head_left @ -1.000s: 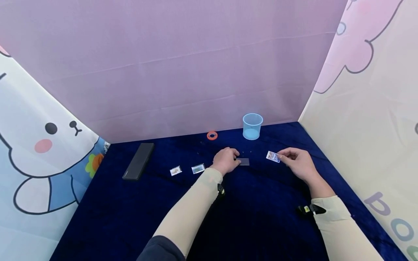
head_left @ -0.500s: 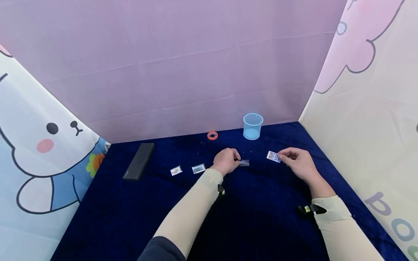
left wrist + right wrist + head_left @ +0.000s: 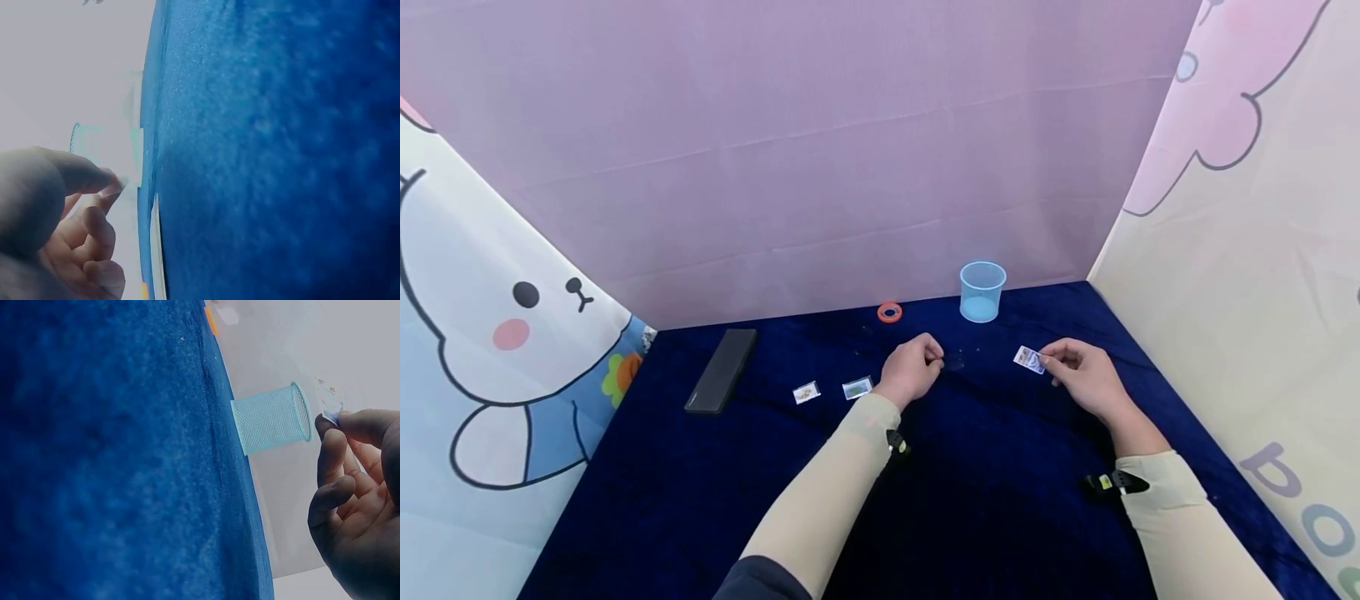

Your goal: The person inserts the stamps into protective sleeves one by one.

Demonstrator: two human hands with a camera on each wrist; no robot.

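Observation:
My left hand point(image 3: 910, 368) pinches a small clear plastic sleeve point(image 3: 954, 363) between thumb and forefinger, over the middle of the blue cloth. In the left wrist view a translucent corner of it shows at the fingertips point(image 3: 111, 181). To the right, my right hand point(image 3: 1081, 373) pinches a small printed card point(image 3: 1028, 359) by its right end, thumb and forefinger on it. The right wrist view has the card point(image 3: 331, 417) almost edge-on, its lower part behind the fingertips. Two small picture cards, one point(image 3: 807, 392) further left and one point(image 3: 857, 387) nearer my left hand, lie flat on the cloth.
A light blue mesh cup point(image 3: 982, 293) stands at the back, with an orange-red tape roll point(image 3: 890, 312) to its left. A flat black case point(image 3: 722, 371) lies at the left. Blue cloth point(image 3: 985, 483) covers the table; a mauve curtain point(image 3: 850, 150) hangs behind it.
My left hand has shifted slightly left and up with the clear sleeve, which now looks fainter and tilted. My right hand holds its card in nearly the same place.

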